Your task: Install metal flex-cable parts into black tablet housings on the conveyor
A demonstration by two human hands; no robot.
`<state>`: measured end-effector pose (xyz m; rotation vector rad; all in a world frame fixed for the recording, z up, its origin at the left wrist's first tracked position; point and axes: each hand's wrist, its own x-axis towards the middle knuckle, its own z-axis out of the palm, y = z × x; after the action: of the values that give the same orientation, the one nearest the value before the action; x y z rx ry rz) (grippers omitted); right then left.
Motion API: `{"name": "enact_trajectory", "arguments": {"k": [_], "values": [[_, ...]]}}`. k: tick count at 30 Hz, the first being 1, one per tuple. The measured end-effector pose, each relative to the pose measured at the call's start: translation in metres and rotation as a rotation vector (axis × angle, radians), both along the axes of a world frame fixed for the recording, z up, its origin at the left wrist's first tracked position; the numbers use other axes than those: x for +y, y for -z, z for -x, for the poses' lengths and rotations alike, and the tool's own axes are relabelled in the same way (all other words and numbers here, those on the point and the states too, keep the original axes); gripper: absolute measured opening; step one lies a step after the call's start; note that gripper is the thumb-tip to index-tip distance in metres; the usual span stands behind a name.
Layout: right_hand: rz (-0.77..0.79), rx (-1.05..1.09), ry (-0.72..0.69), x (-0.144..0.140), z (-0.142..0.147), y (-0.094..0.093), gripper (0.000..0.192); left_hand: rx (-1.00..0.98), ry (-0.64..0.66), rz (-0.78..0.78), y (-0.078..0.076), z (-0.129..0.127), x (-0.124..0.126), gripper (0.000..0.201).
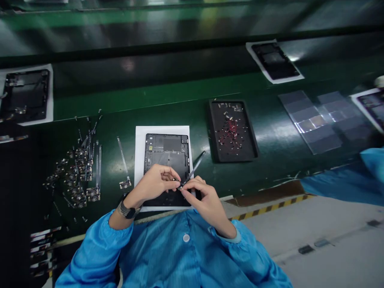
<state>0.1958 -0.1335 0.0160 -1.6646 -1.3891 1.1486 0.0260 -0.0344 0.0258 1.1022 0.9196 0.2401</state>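
Observation:
My left hand (156,183) and my right hand (206,199) meet over the lower part of a black tablet housing (168,158). Between their fingertips they pinch a small circuit board with a flat ribbon cable (196,165), which sticks up to the right. Fingers cover most of the board. The housing lies flat on a white sheet (140,140). Left of it, a similar small board (125,184) rests on the bench with its ribbon stretched away from me. A pile of such boards (79,172) lies farther left.
A black tray (255,148) right of the sheet holds tiny parts with red wires. More tablet housings lie at the far left (30,96) and far right (274,60). Clear plastic sheets (309,122) are on the green bench. A blue sleeve (345,176) of another person shows at right.

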Motion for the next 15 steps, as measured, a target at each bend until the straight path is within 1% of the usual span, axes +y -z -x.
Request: {"name": "enact_trajectory", "arguments": {"k": [4, 15], "values": [[0.034, -0.013, 0.02, -0.0017, -0.0003, 0.0, 0.013, -0.001, 0.018, 0.005, -0.0022, -0.0001, 0.0003, 0.008], [0.09, -0.029, -0.033, 0.0016, -0.0032, -0.0047, 0.014, 0.025, 0.052, -0.012, -0.0024, 0.0001, -0.0014, 0.007]]}}
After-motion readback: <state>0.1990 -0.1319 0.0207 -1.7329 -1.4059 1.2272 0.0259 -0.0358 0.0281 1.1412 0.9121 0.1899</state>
